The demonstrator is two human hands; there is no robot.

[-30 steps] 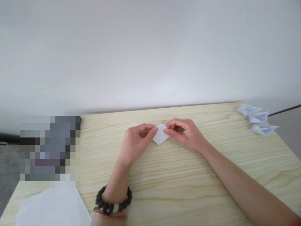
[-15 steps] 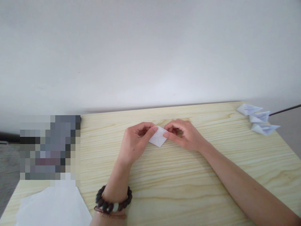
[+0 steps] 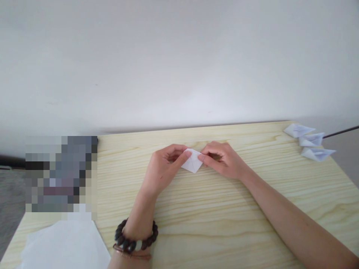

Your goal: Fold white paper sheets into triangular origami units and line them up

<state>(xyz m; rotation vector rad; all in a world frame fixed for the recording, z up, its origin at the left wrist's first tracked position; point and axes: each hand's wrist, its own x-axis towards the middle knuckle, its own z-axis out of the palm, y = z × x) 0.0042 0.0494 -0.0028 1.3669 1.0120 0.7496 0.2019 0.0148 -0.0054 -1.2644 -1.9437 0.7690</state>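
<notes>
Between my two hands, just above or on the middle of the table, is a small folded piece of white paper [image 3: 193, 163] with crease lines and a corner pointing toward me. My left hand [image 3: 168, 164] pinches its left edge, thumb on the near face and fingers behind. On the opposite side my right hand [image 3: 223, 158] grips the right edge in a similar pinch. The fingers behind the paper are partly hidden. Dark beads circle my left wrist.
Three folded white paper boats [image 3: 311, 141] sit at the table's far right corner. White paper sheets [image 3: 64, 246] lie at the near left, below a blurred-out dark object [image 3: 67, 168]. The pale wooden table [image 3: 202, 224] meets a white wall [image 3: 179, 67] behind.
The folded paper and both hands have shifted slightly to the right. The paper's top edge looks tilted a little, and its near corner appears flatter. Both pinches stay closed on it.
</notes>
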